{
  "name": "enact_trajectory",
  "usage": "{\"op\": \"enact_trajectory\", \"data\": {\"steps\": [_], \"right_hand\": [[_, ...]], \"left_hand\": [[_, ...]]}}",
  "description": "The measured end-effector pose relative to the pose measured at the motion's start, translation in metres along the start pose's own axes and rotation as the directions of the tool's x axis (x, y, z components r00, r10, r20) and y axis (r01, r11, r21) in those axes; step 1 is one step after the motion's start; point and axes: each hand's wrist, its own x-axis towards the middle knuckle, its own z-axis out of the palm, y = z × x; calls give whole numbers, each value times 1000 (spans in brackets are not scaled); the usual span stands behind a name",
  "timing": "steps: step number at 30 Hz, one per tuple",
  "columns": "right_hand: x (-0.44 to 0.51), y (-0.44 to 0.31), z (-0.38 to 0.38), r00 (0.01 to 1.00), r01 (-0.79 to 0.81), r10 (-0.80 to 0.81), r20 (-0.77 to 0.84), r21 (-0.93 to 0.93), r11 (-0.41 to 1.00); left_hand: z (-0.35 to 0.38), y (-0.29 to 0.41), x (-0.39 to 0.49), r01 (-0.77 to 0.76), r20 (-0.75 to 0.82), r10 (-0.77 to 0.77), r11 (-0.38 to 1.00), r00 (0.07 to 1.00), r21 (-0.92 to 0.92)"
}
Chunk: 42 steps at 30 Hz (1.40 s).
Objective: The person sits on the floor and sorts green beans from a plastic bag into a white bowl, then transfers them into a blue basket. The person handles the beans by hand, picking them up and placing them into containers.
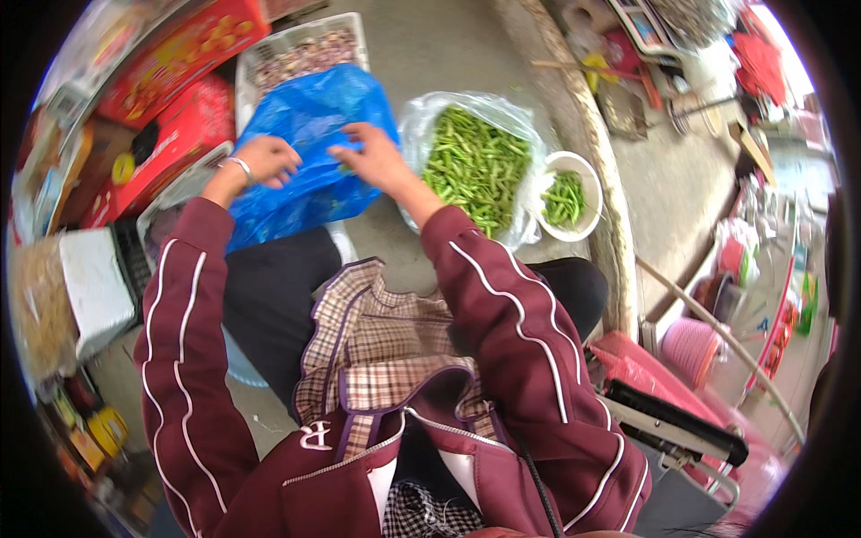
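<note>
Over a crumpled blue plastic bag [296, 208] hang both of my hands, blurred by motion. My left hand [269, 161], with a bracelet at the wrist, has loosely bent fingers and nothing visible in them. My right hand [373, 158] has its thumb and forefinger apart; a small green bit shows under the thumb, and whether it is held cannot be told. To the right of the bag stands a clear plastic bag [417, 128] full of green chili peppers [477, 168]. Beside that is a white bowl [592, 202] with fewer green peppers [565, 200].
A white plastic crate [360, 33] of garlic-like bulbs [309, 57] stands behind the blue bag. Red cardboard boxes [188, 60] are stacked at left, above a white foam box [97, 289]. A raised ledge [609, 202] runs along the right, with a pink basket [693, 350] beyond.
</note>
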Motion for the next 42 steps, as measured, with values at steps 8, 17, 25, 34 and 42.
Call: {"op": "enact_trajectory", "data": {"steps": [8, 17, 25, 34, 42], "right_hand": [[-11, 149, -209, 747, -583, 184, -639, -495, 644], [-29, 268, -298, 823, -562, 213, -527, -699, 442], [19, 141, -275, 539, -38, 515, -666, 592, 805], [-16, -138, -221, 725, 468, 88, -683, 582, 665], [12, -173, -152, 841, 383, 101, -531, 719, 580]], "left_hand": [[239, 41, 97, 340, 72, -350, 932, 934, 123], [343, -43, 180, 179, -315, -379, 838, 870, -515], [284, 96, 68, -256, -485, 195, 965, 852, -62], [93, 121, -105, -658, -775, 285, 722, 563, -213], [-20, 33, -117, -728, -853, 158, 611, 498, -312]]}}
